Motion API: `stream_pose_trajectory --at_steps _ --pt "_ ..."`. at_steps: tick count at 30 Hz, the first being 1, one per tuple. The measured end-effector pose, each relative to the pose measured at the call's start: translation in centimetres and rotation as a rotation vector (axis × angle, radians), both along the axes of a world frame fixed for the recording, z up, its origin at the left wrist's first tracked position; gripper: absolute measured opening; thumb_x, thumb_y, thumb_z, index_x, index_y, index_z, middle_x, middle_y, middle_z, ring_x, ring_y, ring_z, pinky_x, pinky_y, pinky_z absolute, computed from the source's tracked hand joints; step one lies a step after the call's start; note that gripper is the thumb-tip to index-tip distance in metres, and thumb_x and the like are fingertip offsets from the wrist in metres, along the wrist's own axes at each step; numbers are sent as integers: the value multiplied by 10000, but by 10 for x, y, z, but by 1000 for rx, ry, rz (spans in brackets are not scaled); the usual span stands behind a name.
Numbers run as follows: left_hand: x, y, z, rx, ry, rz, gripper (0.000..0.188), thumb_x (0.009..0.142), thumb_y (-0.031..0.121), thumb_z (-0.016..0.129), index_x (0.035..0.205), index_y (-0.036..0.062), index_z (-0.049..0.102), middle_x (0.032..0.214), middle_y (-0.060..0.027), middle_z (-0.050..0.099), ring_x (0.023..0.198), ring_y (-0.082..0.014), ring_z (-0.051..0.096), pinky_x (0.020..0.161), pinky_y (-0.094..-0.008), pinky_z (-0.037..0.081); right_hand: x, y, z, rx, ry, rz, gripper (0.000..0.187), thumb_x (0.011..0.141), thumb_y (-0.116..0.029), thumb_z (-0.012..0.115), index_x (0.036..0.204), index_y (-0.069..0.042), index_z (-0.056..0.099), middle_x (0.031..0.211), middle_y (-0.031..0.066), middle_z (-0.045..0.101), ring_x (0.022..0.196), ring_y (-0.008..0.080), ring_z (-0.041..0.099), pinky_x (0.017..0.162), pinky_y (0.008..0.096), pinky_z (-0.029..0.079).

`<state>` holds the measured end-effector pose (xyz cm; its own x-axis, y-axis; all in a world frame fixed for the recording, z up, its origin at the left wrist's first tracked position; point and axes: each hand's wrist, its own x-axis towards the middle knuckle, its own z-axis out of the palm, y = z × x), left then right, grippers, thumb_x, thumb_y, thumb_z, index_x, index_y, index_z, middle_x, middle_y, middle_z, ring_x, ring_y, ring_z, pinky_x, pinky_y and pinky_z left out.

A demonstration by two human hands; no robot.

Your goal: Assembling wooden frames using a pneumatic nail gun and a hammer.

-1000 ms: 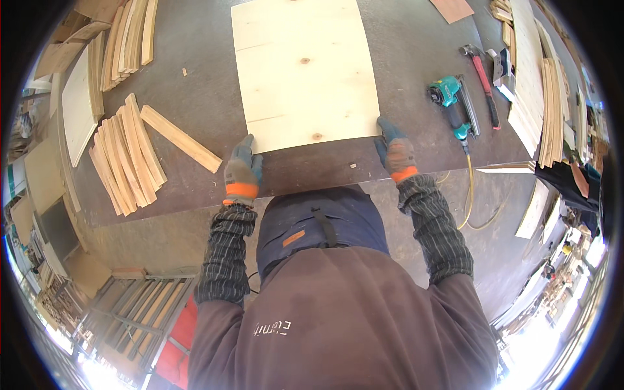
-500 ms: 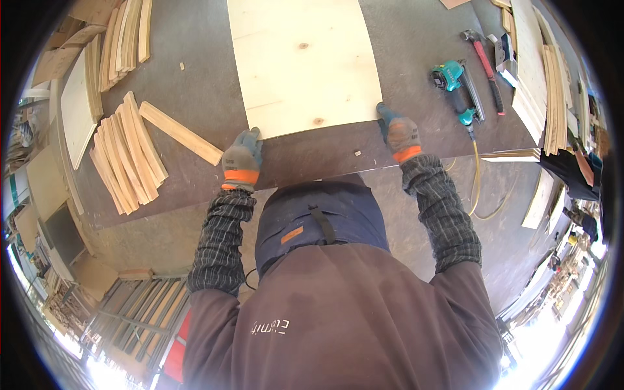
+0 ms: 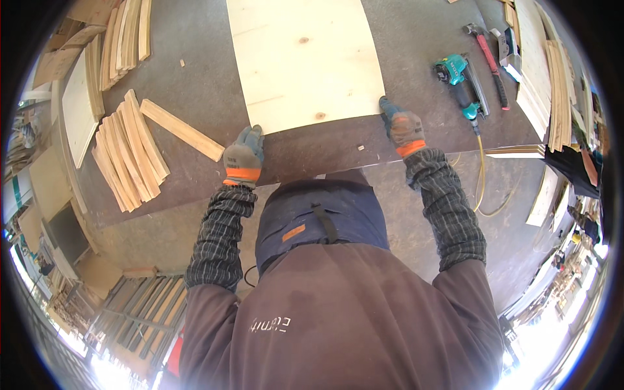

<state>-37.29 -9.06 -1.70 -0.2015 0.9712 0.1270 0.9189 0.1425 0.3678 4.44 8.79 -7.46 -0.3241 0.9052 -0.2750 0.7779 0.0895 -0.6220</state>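
A pale plywood sheet (image 3: 309,71) with a few knots lies on the dark worktable (image 3: 195,71) in front of me. My left hand (image 3: 244,155), in a grey-blue glove with an orange cuff, grips its near left corner. At the near right corner my right hand (image 3: 403,127), gloved alike, has its fingers closed on the edge. The undersides of both grips are hidden. One loose wooden strip (image 3: 182,130) ends close to my left hand.
To the left lie a fanned row of wooden strips (image 3: 130,153) and stacked strips (image 3: 125,39). On the right are a teal nail gun (image 3: 463,84) with a yellow hose (image 3: 481,169), and a red-handled hammer (image 3: 491,62). White boards (image 3: 533,97) stand at the right edge.
My right hand has shifted slightly away from me and to the right, while the left moved barely. The sheet's near edge sits a touch farther from me. Both grips stay on it.
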Motion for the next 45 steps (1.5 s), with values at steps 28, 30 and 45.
stream_pose_trajectory --at_steps 28,30,45 --pt "139 126 15 137 -191 -513 329 856 305 846 1139 158 766 1454 -108 646 1401 -359 565 1194 -577 440 -12 4 55 80 -181 185 351 1114 -340 520 1301 -84 669 1148 226 759 986 415 746 892 494 595" --pt "139 127 7 230 -233 -473 289 851 300 847 1089 160 757 1428 -91 659 1382 -352 579 1177 -595 449 0 12 70 77 -231 360 423 1064 -379 618 1344 -64 649 1186 240 745 1052 434 727 930 497 583" --pt "138 132 3 262 -264 -483 210 871 244 823 1025 147 719 1378 -105 665 1328 -374 599 1121 -580 497 145 134 80 93 -266 -194 679 863 -194 740 1501 -89 532 1213 214 745 1073 366 742 880 466 576"
